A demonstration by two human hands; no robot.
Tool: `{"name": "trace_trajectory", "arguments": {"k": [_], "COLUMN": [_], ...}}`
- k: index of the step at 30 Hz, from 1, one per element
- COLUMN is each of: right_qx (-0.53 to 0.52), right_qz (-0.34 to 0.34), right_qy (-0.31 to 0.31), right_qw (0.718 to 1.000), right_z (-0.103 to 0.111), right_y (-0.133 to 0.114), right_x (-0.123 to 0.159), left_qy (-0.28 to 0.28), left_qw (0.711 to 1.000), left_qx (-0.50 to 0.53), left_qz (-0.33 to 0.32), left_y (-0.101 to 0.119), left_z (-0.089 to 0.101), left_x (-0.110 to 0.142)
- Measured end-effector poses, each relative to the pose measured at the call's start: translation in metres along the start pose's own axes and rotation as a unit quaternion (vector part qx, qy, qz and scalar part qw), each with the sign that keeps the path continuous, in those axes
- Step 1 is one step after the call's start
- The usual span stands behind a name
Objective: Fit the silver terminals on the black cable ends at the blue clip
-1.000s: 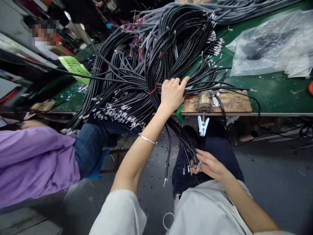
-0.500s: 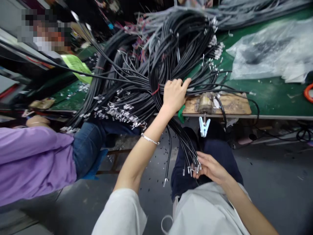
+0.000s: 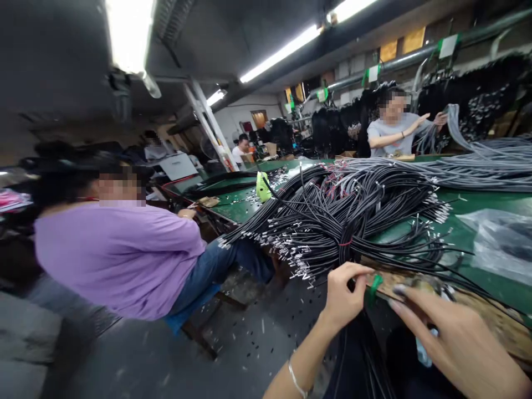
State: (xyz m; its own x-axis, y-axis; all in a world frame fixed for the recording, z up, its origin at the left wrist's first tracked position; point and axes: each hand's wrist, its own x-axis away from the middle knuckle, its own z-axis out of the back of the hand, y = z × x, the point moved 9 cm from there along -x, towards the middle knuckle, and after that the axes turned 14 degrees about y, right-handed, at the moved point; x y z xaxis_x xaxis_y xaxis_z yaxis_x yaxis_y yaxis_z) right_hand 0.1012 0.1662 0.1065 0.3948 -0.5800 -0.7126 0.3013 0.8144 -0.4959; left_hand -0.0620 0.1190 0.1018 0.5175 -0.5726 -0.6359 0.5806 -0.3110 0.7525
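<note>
My left hand (image 3: 347,293) is at the table edge, thumb and index finger curled together beside a green strip (image 3: 375,285). What lies between those fingertips is too small to make out. My right hand (image 3: 453,327), slightly blurred, reaches in from the right; its outstretched fingers are apart near the green strip and the wooden board (image 3: 486,316). Behind my left hand, a red tie (image 3: 346,243) circles a bundle of black cables (image 3: 324,221) with silvery ends. More black cables (image 3: 369,360) hang below the edge over my lap.
Grey cables (image 3: 477,160) stretch across the green table (image 3: 469,199), with a clear plastic bag (image 3: 502,244) at right. A light-blue clip (image 3: 424,352) hangs under the board. A person in purple (image 3: 120,255) sits at left; another person (image 3: 393,133) handles grey cables opposite.
My view has tilted up and turned left. My left hand has come off the top of the bundle to the green strip. My right hand has left the hanging cable ends and risen to the board.
</note>
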Motion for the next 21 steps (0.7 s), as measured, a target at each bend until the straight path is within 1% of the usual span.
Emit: {"name": "trace_trajectory", "arguments": {"k": [2, 3, 4, 5, 6, 7, 8, 10, 12, 15, 17, 18, 20, 21], "right_qx": [0.130, 0.160, 0.159, 0.136, 0.104, 0.094, 0.090, 0.085, 0.074, 0.044, 0.013, -0.006, -0.052, -0.077], "right_qz": [0.037, 0.046, 0.044, 0.022, -0.023, -0.047, -0.065, -0.097, -0.116, -0.124, -0.116, -0.108, -0.091, -0.085], "right_qy": [-0.046, -0.068, -0.086, -0.106, -0.121, -0.125, -0.120, -0.110, -0.102, -0.087, -0.066, -0.052, -0.022, -0.005], "right_qw": [0.990, 0.984, 0.983, 0.985, 0.987, 0.987, 0.986, 0.986, 0.985, 0.988, 0.991, 0.993, 0.994, 0.993], "right_z": [-0.033, -0.050, -0.068, -0.085, -0.100, -0.112, -0.121, -0.132, -0.135, -0.125, -0.112, -0.105, -0.091, -0.085], "right_y": [-0.010, -0.013, -0.014, -0.012, -0.005, 0.000, 0.005, 0.014, 0.018, 0.009, -0.010, -0.023, -0.054, -0.070], "right_x": [-0.051, -0.071, -0.088, -0.101, -0.109, -0.115, -0.118, -0.118, -0.114, -0.114, -0.122, -0.128, -0.145, -0.155], "left_qy": [0.044, 0.062, 0.076, 0.084, 0.090, 0.091, 0.090, 0.082, 0.073, 0.078, 0.091, 0.091, 0.076, 0.055], "left_qw": [0.998, 0.997, 0.995, 0.994, 0.993, 0.992, 0.992, 0.992, 0.990, 0.986, 0.983, 0.982, 0.986, 0.990], "left_qx": [-0.014, -0.021, -0.027, -0.031, -0.032, -0.032, -0.033, -0.036, -0.027, 0.009, 0.027, 0.031, 0.028, 0.025], "left_qz": [0.034, 0.047, 0.057, 0.065, 0.071, 0.076, 0.082, 0.094, 0.114, 0.148, 0.160, 0.160, 0.146, 0.130], "left_y": [-0.013, -0.019, -0.025, -0.030, -0.036, -0.040, -0.045, -0.052, -0.057, -0.057, -0.052, -0.048, -0.037, -0.030], "left_z": [0.014, 0.021, 0.026, 0.030, 0.034, 0.036, 0.038, 0.038, 0.038, 0.038, 0.040, 0.041, 0.041, 0.039], "left_x": [0.007, 0.010, 0.014, 0.017, 0.021, 0.024, 0.028, 0.035, 0.042, 0.049, 0.044, 0.038, 0.014, -0.002]}}
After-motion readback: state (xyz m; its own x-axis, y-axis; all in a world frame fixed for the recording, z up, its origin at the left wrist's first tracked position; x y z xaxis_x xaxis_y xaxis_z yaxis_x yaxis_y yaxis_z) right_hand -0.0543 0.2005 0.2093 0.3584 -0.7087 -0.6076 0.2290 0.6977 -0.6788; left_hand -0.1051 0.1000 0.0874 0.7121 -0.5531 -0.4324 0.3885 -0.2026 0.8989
